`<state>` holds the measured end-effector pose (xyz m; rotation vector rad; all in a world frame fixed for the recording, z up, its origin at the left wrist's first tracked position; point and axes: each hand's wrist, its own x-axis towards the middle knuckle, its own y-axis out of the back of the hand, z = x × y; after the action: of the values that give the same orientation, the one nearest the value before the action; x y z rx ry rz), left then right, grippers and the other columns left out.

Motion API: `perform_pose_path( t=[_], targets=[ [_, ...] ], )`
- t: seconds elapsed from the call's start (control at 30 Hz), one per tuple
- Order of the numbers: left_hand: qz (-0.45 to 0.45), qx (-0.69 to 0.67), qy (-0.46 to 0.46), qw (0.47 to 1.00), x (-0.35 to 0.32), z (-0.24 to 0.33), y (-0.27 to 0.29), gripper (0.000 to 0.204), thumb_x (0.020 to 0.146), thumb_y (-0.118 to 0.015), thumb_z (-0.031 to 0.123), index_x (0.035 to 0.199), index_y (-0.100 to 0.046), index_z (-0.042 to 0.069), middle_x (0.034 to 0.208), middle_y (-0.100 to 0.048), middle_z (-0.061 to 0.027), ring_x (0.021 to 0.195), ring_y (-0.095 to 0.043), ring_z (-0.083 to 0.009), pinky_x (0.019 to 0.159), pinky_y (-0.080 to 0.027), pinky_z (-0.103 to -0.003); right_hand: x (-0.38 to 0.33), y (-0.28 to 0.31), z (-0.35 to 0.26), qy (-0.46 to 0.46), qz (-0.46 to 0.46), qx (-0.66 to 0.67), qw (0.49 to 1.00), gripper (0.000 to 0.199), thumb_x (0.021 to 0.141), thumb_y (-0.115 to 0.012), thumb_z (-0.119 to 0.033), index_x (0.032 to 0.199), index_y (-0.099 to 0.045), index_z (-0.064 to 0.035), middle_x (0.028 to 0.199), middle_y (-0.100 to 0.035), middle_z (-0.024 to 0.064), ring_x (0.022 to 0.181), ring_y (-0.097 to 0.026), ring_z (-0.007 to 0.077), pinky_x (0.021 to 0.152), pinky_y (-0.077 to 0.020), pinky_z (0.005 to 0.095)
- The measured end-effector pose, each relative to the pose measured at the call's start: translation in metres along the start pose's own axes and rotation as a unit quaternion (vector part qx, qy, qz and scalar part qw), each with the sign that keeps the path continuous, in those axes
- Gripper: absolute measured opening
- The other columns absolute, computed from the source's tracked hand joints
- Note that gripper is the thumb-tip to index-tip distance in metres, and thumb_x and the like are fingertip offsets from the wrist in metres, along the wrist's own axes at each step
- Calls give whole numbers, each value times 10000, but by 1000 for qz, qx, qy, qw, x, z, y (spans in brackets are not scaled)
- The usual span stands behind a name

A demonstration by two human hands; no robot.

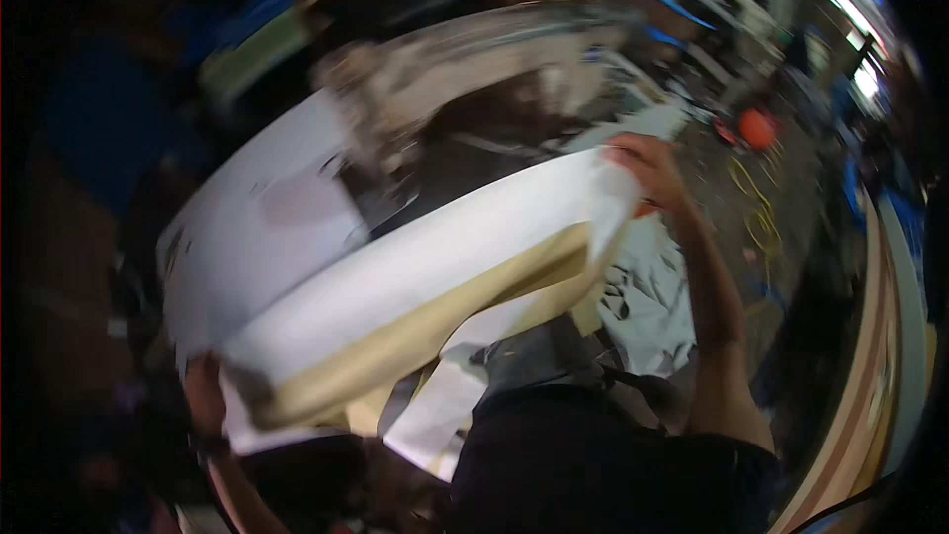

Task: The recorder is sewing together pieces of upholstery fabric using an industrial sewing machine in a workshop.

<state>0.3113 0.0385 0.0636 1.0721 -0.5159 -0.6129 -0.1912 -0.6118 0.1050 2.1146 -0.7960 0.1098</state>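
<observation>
A long white sheet [445, 237] with a tan underside stretches slantwise between my two hands, its near edge curled and folded over. My right hand [647, 166] is closed on its upper right corner, fingers bent over the edge. At the lower left, my left hand [205, 398] grips the other end; it is dark and blurred, its fingers partly hidden. Beneath the far side of the sheet lies a flat white panel [267, 188] with a faint pinkish patch. A loose white strip [465, 356] hangs close to my body.
Crumpled pale sheeting [647, 297] lies beside my right forearm. Beyond are a cluttered pale bench [465, 49], an orange round object [757, 129] and a yellow cord [756, 208] on the floor. Long curved boards [860, 366] stand at the right edge.
</observation>
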Motion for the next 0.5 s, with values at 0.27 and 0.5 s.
perform_pose_path(
  t=[0.27, 0.5],
  targets=[
    [77, -71, 42, 994, -33, 11, 57, 248, 1071, -502, 190, 1097, -583, -43, 944, -584, -87, 863, -505, -186, 809, -443, -344, -1, 1, -31, -78, -48, 197, 976, 215, 975, -702, -145, 1107, -732, 22, 974, -743, 34, 902, -648, 74, 829, -520, 265],
    [141, -66, 62, 986, -46, -52, 88, 207, 1083, -490, 160, 1060, -586, -22, 904, -510, -10, 832, -440, -118, 751, -409, -275, 19, 0, -51, -27, -92, 139, 986, 233, 957, -731, -143, 1105, -722, 37, 991, -739, 63, 930, -651, 98, 856, -522, 271]
  ],
)
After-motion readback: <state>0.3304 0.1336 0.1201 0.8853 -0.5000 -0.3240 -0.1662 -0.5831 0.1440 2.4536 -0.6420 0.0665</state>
